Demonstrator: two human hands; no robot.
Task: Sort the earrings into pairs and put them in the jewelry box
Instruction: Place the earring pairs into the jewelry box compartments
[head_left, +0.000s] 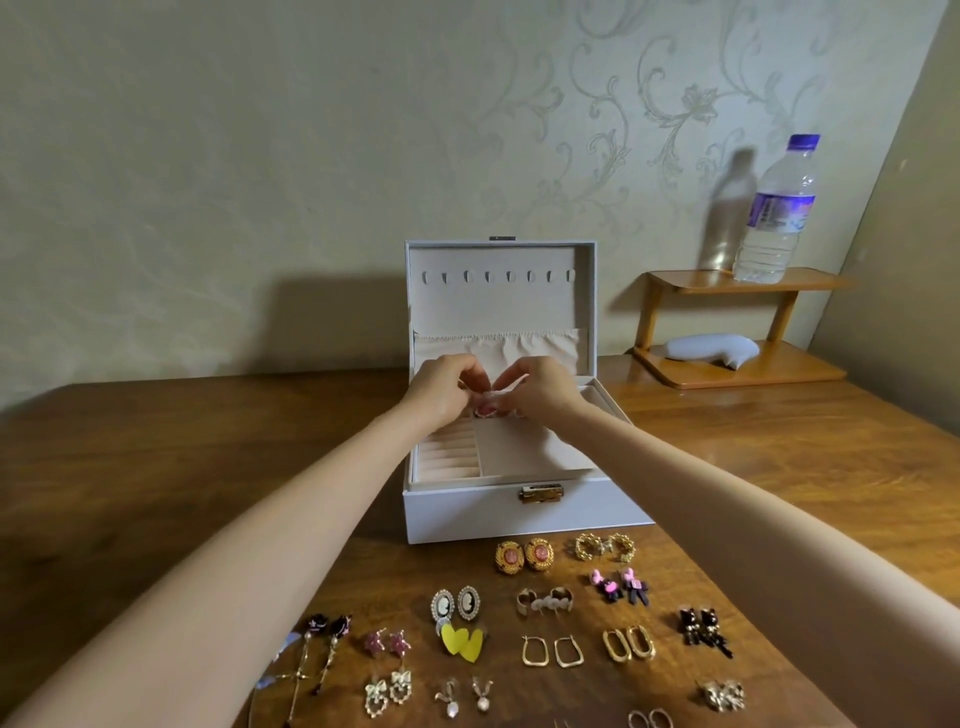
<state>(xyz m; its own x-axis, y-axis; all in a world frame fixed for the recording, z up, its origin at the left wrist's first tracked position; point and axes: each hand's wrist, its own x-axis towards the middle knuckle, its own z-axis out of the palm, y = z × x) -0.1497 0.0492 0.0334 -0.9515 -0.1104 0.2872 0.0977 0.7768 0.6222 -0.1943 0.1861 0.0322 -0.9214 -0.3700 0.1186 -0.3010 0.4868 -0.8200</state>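
pale wall (260, 156) with scroll-patterned wallpaper; brown wooden worktop (182, 441); small two-tier wooden shelf (737, 332) at right rear, carrying a plastic water bottle (779, 208); warm light.

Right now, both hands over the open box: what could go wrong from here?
1. The left hand and right hand both pinch a small pink earring above the jewelry box. A slip would likely drop it into the ring-roll slots, where it is hard to fish out.
2. The right forearm passes close by the sorted pink-and-black pair and black pair. Drawing back low might scatter them.
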